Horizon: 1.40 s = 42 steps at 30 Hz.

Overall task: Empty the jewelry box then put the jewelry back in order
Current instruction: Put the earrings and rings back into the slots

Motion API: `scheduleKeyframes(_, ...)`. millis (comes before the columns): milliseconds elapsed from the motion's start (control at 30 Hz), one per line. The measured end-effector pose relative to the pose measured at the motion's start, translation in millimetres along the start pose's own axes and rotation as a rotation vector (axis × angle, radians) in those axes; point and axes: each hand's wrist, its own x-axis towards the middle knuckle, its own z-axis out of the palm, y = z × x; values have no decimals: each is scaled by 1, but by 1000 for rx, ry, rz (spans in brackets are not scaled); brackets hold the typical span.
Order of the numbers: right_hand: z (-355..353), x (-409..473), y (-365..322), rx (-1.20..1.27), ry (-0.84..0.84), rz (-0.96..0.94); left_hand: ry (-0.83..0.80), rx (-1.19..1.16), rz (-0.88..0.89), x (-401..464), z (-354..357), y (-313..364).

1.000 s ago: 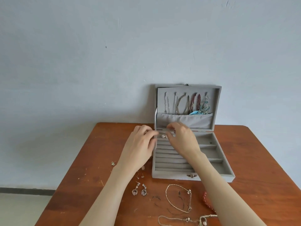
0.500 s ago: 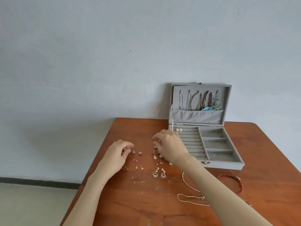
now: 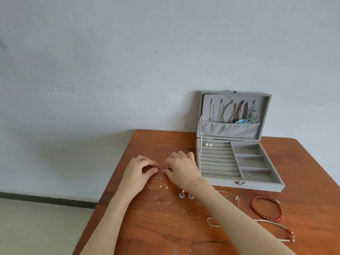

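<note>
Now your hands have left the jewelry box (image 3: pixel 239 184) for the lower middle, left hand (image 3: pixel 137 173) and right hand (image 3: pixel 181 168) each pinching a small earring, pearl studs (image 3: pixel 208 144) already slotted, so refilling continues.

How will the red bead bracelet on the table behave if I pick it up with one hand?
The red bead bracelet is a loop of small strung beads, so it will probably sag and hang limp rather than hold its ring shape. It looks light. The round beads may slip through a loose pinch, so hooking a finger through the loop seems safer.
</note>
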Motion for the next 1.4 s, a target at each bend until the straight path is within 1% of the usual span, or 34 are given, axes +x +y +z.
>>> scheduleKeyframes(167,5,-2,-1,-10,38,-28,12,-14,22,-2,0,2)
scheduleKeyframes(267,2,-4,-1,106,143,-9,20,-27,19,-3,-2,3)
scheduleKeyframes(367,-16,-11,7,255,185,22,40,-30,10,-4,-2,5)
scheduleKeyframes(500,-46,-20,39,429,198,147,73,-16,-64,-1,0,19)
scheduleKeyframes(600,-67,-24,71,487,196,287,130,-132,-76,8,6,54)
scheduleKeyframes(667,-77,-26,92,558,198,390,78,-264,-82,17,12,85)
scheduleKeyframes(733,-82,-27,112,623,186,477,-28,-362,-94,29,22,113)
scheduleKeyframes(833,-84,-25,138,693,156,575,-140,-395,-114,50,47,143)
scheduleKeyframes(933,-84,-20,156,735,106,647,-175,-342,-153,70,73,161)
scheduleKeyframes(1033,-81,-8,163,651,55,644,-197,-302,-207,88,90,168)
scheduleKeyframes(1167,-73,6,172,610,-61,698,-225,-292,-360,107,103,167)
scheduleKeyframes(1267,-73,8,176,614,-103,730,-292,-196,-451,116,110,167)
scheduleKeyframes(1400,-68,12,178,583,-100,752,-293,-101,-427,120,117,165)
